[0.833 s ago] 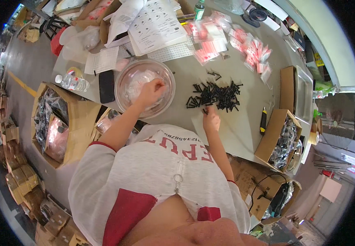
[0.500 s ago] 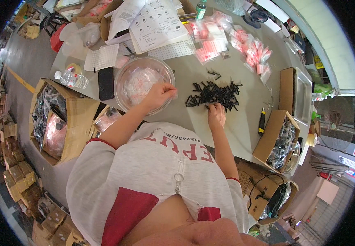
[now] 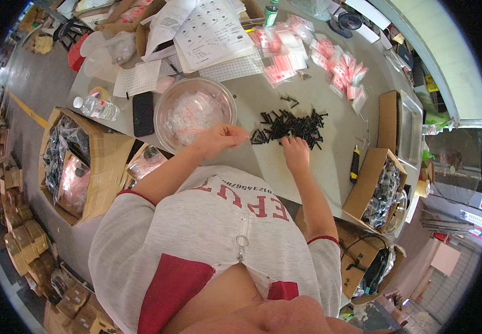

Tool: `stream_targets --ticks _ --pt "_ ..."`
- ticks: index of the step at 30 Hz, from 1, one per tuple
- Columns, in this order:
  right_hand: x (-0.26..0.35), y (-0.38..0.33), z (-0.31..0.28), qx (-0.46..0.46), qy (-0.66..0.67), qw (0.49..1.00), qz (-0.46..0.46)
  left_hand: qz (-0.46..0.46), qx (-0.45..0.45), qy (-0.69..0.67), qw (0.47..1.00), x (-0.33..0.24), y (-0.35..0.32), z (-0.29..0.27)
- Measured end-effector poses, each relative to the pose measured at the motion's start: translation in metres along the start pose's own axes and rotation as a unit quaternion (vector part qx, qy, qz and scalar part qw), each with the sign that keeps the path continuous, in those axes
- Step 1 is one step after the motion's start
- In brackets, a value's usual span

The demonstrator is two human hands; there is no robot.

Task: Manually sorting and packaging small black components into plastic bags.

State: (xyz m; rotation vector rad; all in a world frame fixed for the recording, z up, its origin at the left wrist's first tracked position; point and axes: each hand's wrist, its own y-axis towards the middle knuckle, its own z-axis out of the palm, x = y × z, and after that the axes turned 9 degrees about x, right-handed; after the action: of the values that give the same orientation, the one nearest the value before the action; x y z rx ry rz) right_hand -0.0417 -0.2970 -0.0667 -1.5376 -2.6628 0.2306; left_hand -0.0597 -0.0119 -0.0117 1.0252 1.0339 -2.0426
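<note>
Though scattered, black screws (image 3: 291, 125) between hands (image 3: 295, 153).

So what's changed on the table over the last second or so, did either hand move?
The left hand has come out of the clear bowl, where it was reaching in, and now sits past the bowl's near rim, beside the pile of black screws. Whether it holds anything is too small to tell. The right hand stayed at the pile's near edge. Bowl, pile and black phone have not shifted.
</note>
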Motion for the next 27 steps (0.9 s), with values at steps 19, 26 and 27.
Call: stream_targets --ticks 19,26,27 --pt "0.075 -0.005 -0.039 -0.118 0.656 0.739 0.097 -0.021 0.134 0.127 0.983 0.026 0.014 0.02" --pt "0.085 -0.013 -0.051 -0.155 0.738 0.656 0.034 0.023 0.147 0.15 0.977 0.026 0.012 0.031" --pt "0.086 -0.014 -0.05 -0.167 0.748 0.642 0.008 0.024 0.147 0.15 0.977 0.026 0.012 0.033"
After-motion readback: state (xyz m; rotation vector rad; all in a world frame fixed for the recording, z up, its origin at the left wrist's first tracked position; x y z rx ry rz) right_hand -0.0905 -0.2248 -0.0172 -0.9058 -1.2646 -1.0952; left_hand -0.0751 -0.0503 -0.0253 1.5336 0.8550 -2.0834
